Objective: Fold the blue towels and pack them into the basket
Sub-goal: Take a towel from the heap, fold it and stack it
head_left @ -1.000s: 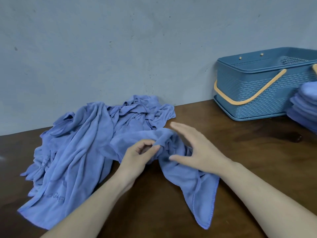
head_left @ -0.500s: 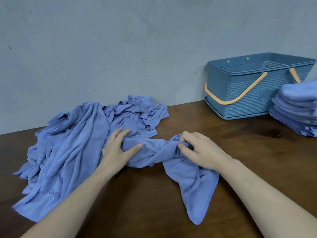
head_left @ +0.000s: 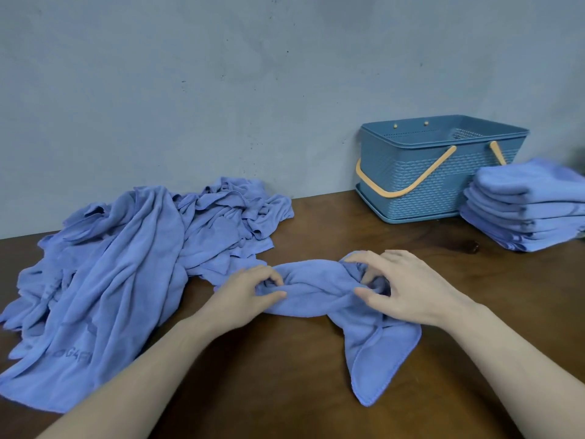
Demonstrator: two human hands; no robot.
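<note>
A crumpled blue towel (head_left: 319,293) lies bunched across the brown table in front of me, one corner trailing toward the near edge. My left hand (head_left: 250,293) pinches its left end. My right hand (head_left: 402,289) grips its right end with curled fingers. A heap of unfolded blue towels (head_left: 126,264) spreads over the left side. A stack of folded blue towels (head_left: 525,207) sits at the far right. The blue basket (head_left: 443,175) with yellow handles stands against the wall behind that stack; its inside looks bare.
The dark wooden table (head_left: 285,391) runs up to a grey wall (head_left: 221,90). Bare wood shows between my arms and in front of the basket.
The towel has been pulled clear of the heap toward the right. My left hand went from lying flat on it to pinching its end. The view swung right, showing more of the folded stack.
</note>
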